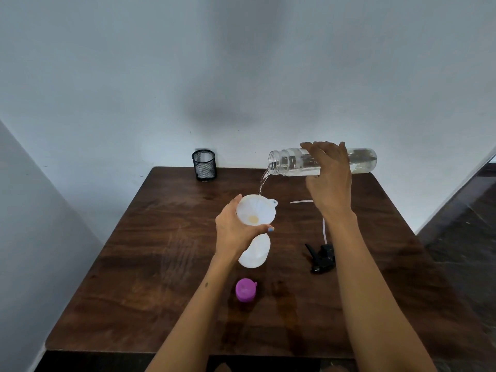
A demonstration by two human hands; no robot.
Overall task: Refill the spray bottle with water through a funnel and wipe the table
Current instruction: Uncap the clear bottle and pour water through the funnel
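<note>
A white spray bottle (pixel 255 255) stands on the dark wooden table (pixel 161 251) with a white funnel (pixel 257 210) in its neck. My left hand (pixel 233 232) grips the funnel's stem and the bottle's neck. My right hand (pixel 328 181) holds a clear water bottle (pixel 292 162) tipped on its side, mouth to the left. A thin stream of water (pixel 263 182) falls from it into the funnel. The black spray head (pixel 320 257) with its clear tube (pixel 302 202) lies on the table to the right, partly hidden behind my right forearm.
A purple bottle cap (pixel 245 289) lies near the table's front, below the spray bottle. A black mesh pen cup (pixel 204 164) stands at the back edge against the white wall. Dark floor shows to the right of the table.
</note>
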